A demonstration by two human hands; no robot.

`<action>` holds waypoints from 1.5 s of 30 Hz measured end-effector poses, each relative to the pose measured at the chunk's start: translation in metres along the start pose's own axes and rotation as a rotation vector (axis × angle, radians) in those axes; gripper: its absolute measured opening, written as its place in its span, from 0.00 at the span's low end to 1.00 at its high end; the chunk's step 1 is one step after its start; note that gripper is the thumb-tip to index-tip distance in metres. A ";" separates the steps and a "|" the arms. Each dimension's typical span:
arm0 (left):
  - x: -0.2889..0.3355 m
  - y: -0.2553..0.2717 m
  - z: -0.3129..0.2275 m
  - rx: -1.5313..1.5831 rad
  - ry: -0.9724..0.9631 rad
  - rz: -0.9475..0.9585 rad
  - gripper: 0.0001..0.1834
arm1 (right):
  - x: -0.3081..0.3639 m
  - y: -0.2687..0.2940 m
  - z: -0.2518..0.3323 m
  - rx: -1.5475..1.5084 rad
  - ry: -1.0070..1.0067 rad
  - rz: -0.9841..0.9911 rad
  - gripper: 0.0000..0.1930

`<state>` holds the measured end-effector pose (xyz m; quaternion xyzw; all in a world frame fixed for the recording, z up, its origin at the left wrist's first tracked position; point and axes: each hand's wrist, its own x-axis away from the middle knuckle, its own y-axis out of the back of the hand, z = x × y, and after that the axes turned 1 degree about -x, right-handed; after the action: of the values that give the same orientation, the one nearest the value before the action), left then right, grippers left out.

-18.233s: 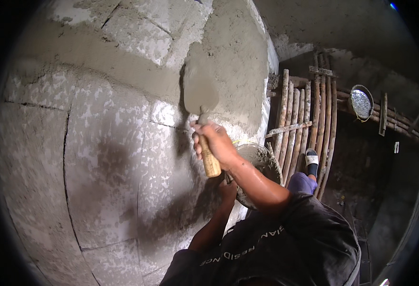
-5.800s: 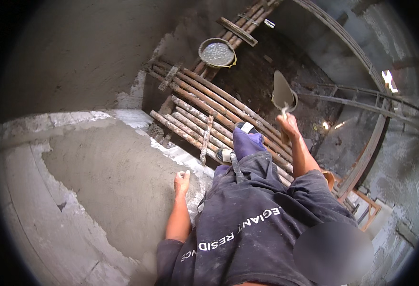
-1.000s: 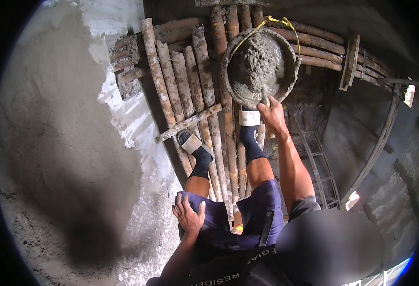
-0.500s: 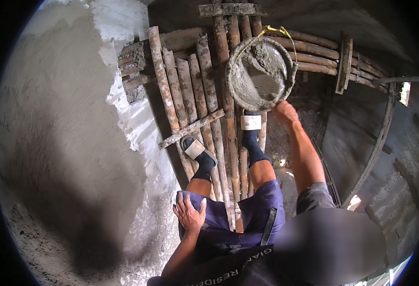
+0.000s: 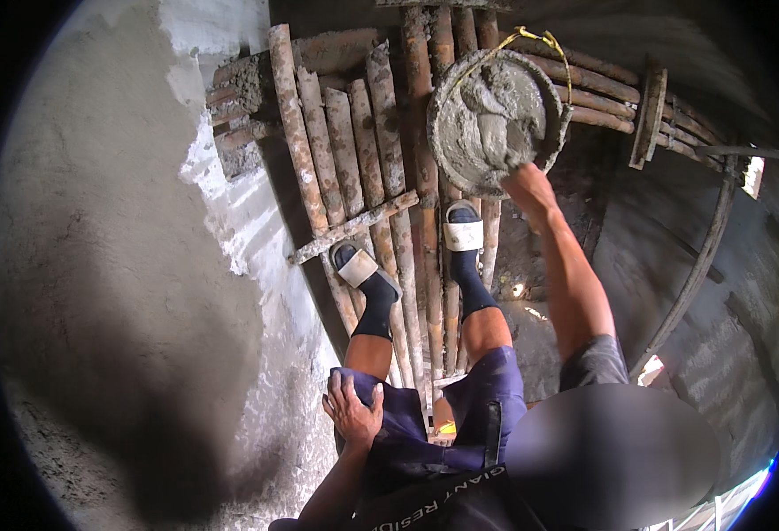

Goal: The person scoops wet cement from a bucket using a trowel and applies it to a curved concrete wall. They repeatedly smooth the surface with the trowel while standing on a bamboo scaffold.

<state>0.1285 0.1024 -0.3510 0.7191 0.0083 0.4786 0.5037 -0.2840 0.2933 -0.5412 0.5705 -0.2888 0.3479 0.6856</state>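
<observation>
Meanwhile, right hand (image 5: 524, 177): reaching into the mortar pan (image 5: 496, 119), grip hidden.
Left hand (image 5: 352, 409): resting open-fingered on thigh.
Wall (image 5: 115, 265): plastering looking partly done.

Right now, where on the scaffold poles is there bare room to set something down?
Bare poles lie left of the mortar pan, up to the plastered wall. It is crowded around both sandalled feet and where the right hand reaches into the pan.
</observation>
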 end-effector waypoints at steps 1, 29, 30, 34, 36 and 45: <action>0.000 -0.001 -0.003 0.007 0.000 0.008 0.31 | -0.013 -0.014 0.012 -0.096 0.111 0.021 0.15; 0.179 0.500 0.036 -0.118 0.134 -1.351 0.37 | 0.345 0.215 0.225 -1.718 0.562 0.335 0.14; 0.214 0.539 0.044 -0.363 0.161 -1.438 0.32 | 0.355 0.227 0.238 -1.774 0.665 0.432 0.14; 0.299 0.627 0.059 -0.866 0.439 -1.677 0.32 | 0.373 0.282 0.283 -1.823 0.844 0.140 0.18; 0.309 0.648 0.072 -0.913 0.541 -1.630 0.31 | 0.373 0.313 0.310 -1.835 0.905 -0.210 0.18; 0.295 0.663 0.115 -1.023 0.756 -1.528 0.37 | 0.401 0.366 0.532 -1.541 0.875 -1.147 0.07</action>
<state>0.0566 -0.1603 0.3312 0.0171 0.4218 0.1693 0.8906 -0.3416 -0.1315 0.0860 -0.1432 0.1539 -0.1303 0.9689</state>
